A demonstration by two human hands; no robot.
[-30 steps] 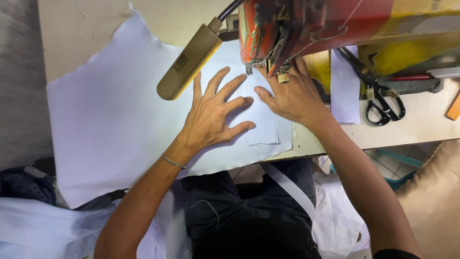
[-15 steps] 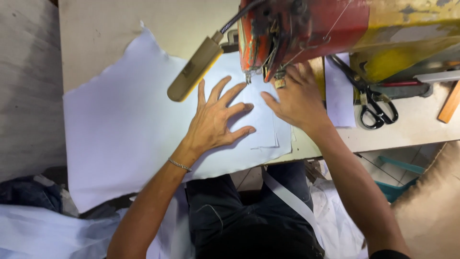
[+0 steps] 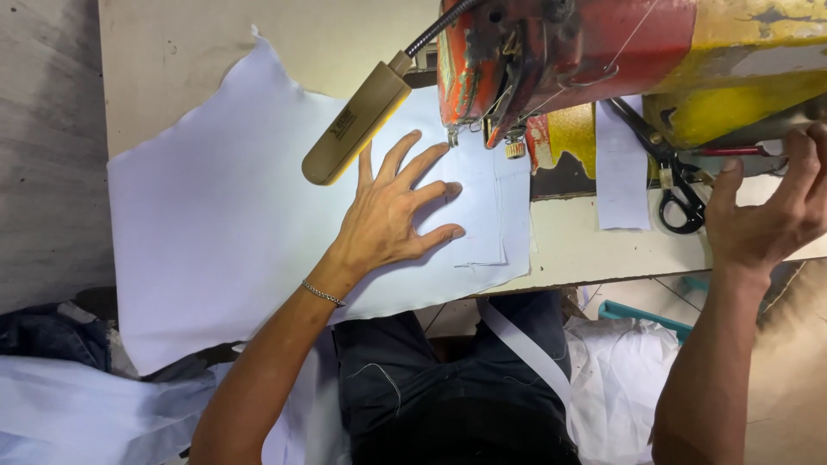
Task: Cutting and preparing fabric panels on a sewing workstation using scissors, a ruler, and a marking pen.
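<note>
Spread across the left and centre of the frame: a large sheet of pale lavender-white fabric [image 3: 224,232], smooth and nearly flat, ragged and wavy along its upper-left edge, straight-cut along the right. Draped over the near edge of the beige sewing table [image 3: 198,52], lower left corner hanging down past the tabletop. Brightest at centre, under the lamp, where a smaller rectangular fabric piece [image 3: 482,215] of the same colour lies on top, edges roughly square to the sheet's right border, faint stitch lines running down it.

Along the upper right: a worn red and yellow sewing machine [image 3: 603,52], paint chipped, presser foot and needle hanging just above the top edge of the small piece. Slanting from upper centre toward centre left: a tan bar-shaped work lamp [image 3: 356,122] on a black flexible neck.

At centre: left hand [image 3: 388,215] flat on the fabric, palm down, fingers spread wide, tips pressing the small piece just below the needle; thin silver bracelet [image 3: 323,294] at the wrist.

At the right edge: right hand [image 3: 762,215] raised off the cloth, fingers loosely curled and parted, gripping nothing visible, near the machine's right end.

Just left of that hand: black-handled scissors [image 3: 676,185] lying on the table, beside a narrow pale fabric strip [image 3: 622,168].
</note>
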